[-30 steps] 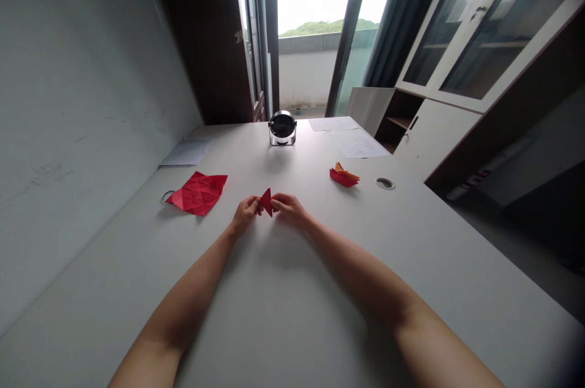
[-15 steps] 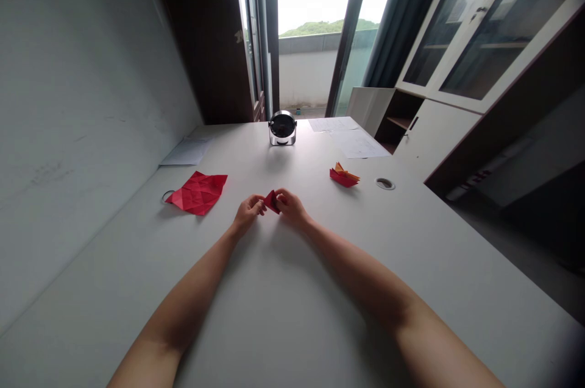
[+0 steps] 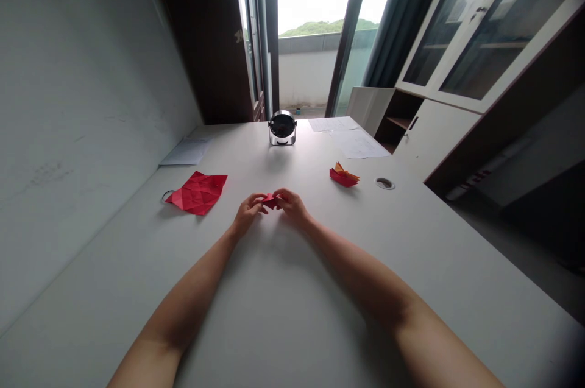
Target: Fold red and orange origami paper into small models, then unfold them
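Between my two hands is a small folded red paper boat (image 3: 270, 201), low over the middle of the white table. My left hand (image 3: 249, 211) pinches its left end, and my right hand (image 3: 290, 202) grips the right end. Fingertips cover both tips of the paper. To the left lies a creased, unfolded sheet of red paper (image 3: 198, 193), with part of a dark ring (image 3: 165, 196) showing at its left corner. Off to the right sit folded paper boats, one red (image 3: 343, 179) and one orange (image 3: 340, 167), set together.
A round black device on a metal stand (image 3: 282, 128) stands at the table's far side. Paper sheets lie at the back left (image 3: 186, 151) and back right (image 3: 359, 144). A cable hole (image 3: 384, 183) opens in the tabletop at right. The wall borders the left edge.
The red paper between my hands has gone from a tall pointed triangle to a lower, wider boat shape. Both hands have barely shifted.
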`<action>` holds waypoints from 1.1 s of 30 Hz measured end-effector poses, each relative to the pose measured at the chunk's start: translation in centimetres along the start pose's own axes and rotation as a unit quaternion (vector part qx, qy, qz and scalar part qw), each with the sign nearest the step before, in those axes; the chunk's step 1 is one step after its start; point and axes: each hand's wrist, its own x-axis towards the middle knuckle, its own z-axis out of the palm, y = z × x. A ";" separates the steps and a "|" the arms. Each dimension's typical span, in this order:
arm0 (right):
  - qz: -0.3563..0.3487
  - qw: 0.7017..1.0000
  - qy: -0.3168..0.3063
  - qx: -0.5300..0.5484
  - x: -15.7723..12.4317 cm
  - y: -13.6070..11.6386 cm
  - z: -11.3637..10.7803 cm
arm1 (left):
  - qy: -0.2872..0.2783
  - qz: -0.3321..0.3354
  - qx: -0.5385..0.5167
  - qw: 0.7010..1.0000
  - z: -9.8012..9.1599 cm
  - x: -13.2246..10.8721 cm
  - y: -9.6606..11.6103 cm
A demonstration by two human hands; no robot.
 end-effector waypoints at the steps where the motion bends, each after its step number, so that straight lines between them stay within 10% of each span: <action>1: 0.002 1.000 -0.009 0.028 0.1 0.0 0.0 | 0.001 0.000 -0.007 1.000 -0.1 0.0 0.1; 19: 0.037 0.994 -0.101 0.021 -0.2 -0.2 0.5 | 0.078 0.076 0.086 0.990 0.2 -0.2 0.5; 33: 0.012 0.977 -0.082 -0.194 -0.3 -0.1 0.2 | 0.116 0.107 0.193 0.968 0.1 -0.2 0.1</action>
